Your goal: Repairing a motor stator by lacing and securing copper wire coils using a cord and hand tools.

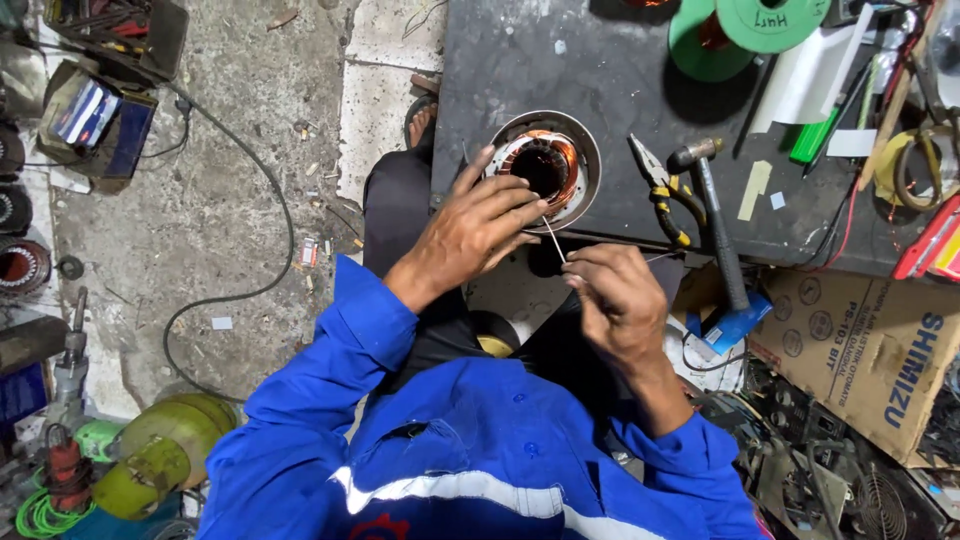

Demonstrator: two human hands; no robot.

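Stator (543, 167) windings sit under our left hand (472, 232), fingers spread and gripping nothing, while our right hand (615, 300) pinches a thin white strip (553, 240), which we judge must next slide carefully into a slot.

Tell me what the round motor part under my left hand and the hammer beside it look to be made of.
Motor stator: dull grey metal shell, probably steel, around shiny orange windings that look like copper wire. Hammer: dark, worn metal head, likely steel; the dark handle's material can't be told.
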